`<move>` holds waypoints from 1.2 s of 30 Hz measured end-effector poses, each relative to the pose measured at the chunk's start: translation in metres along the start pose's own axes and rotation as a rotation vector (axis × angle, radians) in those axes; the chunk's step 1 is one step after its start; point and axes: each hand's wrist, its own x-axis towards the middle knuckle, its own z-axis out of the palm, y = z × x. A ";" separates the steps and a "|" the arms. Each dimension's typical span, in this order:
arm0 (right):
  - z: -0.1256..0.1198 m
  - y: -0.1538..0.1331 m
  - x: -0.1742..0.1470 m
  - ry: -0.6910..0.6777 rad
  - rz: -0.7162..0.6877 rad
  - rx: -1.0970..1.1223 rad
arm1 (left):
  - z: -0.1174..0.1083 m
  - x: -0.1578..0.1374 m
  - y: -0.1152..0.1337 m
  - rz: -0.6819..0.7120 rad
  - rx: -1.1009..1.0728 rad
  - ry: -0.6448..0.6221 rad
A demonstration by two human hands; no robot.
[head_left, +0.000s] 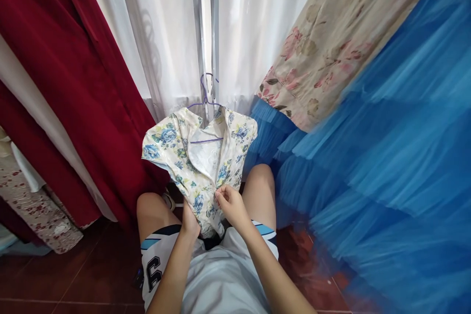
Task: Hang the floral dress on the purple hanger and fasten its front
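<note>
While fingers [221,195] pinch blouse [198,157], left hand [190,223] underneath.

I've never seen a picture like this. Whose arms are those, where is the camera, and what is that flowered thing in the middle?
There is no machine here: a person wears a camera on the head, looking down at their own knees and arms. The flowered thing is a small floral garment on a purple wire hanger, hung before a white curtain. The right hand pinches the garment's front edge; the left hand grips its lower part from behind. Around it hang a dark red curtain, a rose-print cloth and blue tulle. Below is a reddish tiled floor.
</note>
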 end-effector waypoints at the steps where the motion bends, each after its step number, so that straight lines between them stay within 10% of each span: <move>1: -0.002 -0.002 -0.001 0.022 -0.033 -0.041 | -0.007 0.000 0.000 0.083 0.013 0.136; 4: -0.004 -0.009 -0.004 0.062 -0.104 -0.115 | -0.024 -0.003 0.009 0.444 0.275 0.430; 9: -0.007 -0.022 -0.007 0.017 -0.148 -0.090 | -0.017 0.000 0.026 0.558 0.782 -0.269; 18: -0.030 -0.020 -0.006 0.020 -0.263 -0.082 | -0.005 0.029 0.032 0.575 0.936 -0.514; 29: -0.015 0.009 -0.004 -0.020 -0.183 0.006 | 0.010 0.026 0.036 0.735 0.882 -0.514; 36: -0.010 0.006 -0.002 -0.101 -0.108 -0.001 | 0.039 0.127 0.124 1.052 0.900 -0.080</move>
